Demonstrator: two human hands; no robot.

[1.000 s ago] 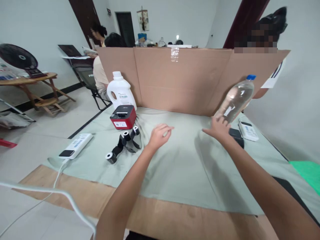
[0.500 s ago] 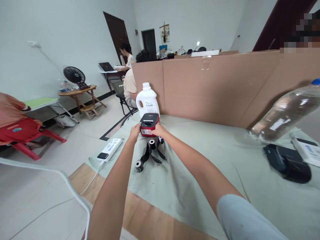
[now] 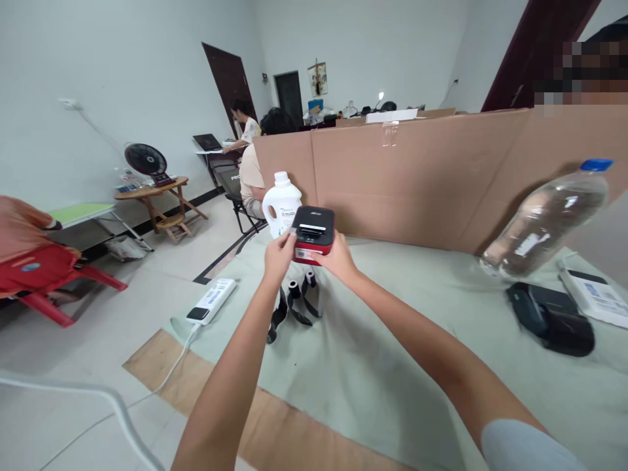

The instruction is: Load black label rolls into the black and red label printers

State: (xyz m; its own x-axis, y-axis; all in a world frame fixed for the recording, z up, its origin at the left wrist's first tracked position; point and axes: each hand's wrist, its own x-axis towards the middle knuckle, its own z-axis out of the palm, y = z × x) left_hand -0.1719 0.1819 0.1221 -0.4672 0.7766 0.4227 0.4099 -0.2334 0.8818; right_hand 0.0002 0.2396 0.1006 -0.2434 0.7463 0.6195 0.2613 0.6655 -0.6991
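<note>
Small red-and-black printer (image 3: 313, 233) held up clear of the grey-green cloth (image 3: 392, 340), just in front of the white jug (image 3: 279, 208). Left hand (image 3: 279, 255) clasping its left side, right hand (image 3: 337, 258) its right. Underside hidden. Below the printer, black tape rolls (image 3: 298, 301), partly hidden by the left forearm. Well right of the printer, clear bottle (image 3: 544, 219), base blurred.

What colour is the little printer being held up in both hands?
The little printer has a black top and a red body, seen best in the head view, the only one.
</note>
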